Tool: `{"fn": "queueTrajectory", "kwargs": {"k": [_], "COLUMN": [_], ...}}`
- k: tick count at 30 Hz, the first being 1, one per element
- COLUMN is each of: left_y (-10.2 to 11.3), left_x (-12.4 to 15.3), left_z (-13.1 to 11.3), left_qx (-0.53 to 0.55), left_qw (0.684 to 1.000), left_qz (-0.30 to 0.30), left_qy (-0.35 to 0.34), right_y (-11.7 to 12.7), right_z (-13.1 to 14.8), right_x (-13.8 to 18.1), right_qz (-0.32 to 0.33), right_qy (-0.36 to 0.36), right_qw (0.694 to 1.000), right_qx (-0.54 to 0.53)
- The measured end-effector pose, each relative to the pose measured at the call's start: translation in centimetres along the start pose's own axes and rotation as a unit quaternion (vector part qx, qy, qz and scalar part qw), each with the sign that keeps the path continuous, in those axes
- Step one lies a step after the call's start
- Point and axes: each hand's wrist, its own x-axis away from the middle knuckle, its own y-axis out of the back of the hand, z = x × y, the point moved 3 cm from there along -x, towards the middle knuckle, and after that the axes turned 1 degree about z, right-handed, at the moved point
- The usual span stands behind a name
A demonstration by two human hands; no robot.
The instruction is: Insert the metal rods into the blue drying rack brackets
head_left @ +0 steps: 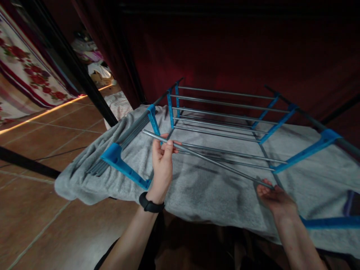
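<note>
A grey metal rod [208, 159] slants across the front, held at both ends. My left hand [163, 157], with a black band on its wrist, pinches it a little short of its left end, thumb on top. Around the rod's right end curl the fingers of my right hand [275, 195], palm up. Behind it stands a rack with blue plastic brackets [126, 170] and several rods [225, 114] spanning between its two sides. The left bracket at the front is close to my left hand; another blue bracket [329, 223] lies beside my right forearm.
A bundle of loose rods [132, 133] lies on the grey blanket [213, 202] left of the rack. Dark bed posts [84, 71] rise at the left. Tiled floor [36, 217], a flowered cloth [33, 71] and a dark red curtain [225, 52] surround the bed.
</note>
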Motion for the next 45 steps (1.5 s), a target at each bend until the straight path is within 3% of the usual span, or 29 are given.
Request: {"fn": "queueTrajectory", "kwargs": {"k": [10, 21, 30, 35, 45], "left_y": [-1.6, -2.1, -2.5, -2.4, -0.6], "left_x": [1.4, 1.9, 2.5, 2.6, 0.8], "left_z": [-0.3, 0.5, 1.0, 1.2, 1.3], "left_qx": [-0.037, -0.023, -0.012, -0.004, -0.006], "left_qw": [0.998, 0.997, 0.995, 0.993, 0.998], "left_qz": [0.043, 0.073, 0.091, 0.103, 0.064], "left_qy": [-0.003, 0.015, 0.047, 0.062, 0.003], "right_y": [-1.1, -2.0, -3.3, -3.5, -3.2], "right_z": [-1.4, -4.6, -6.4, -6.4, -5.4], "right_x": [0.8, 1.5, 3.8, 4.0, 3.4], "right_qz": [-0.055, 0.011, 0.016, 0.011, 0.003], "right_qy": [-0.045, -0.057, -0.088, -0.102, -0.054], "right_qw": [0.998, 0.998, 0.995, 0.994, 0.997], "right_qx": [0.002, 0.034, 0.032, 0.023, 0.059]}}
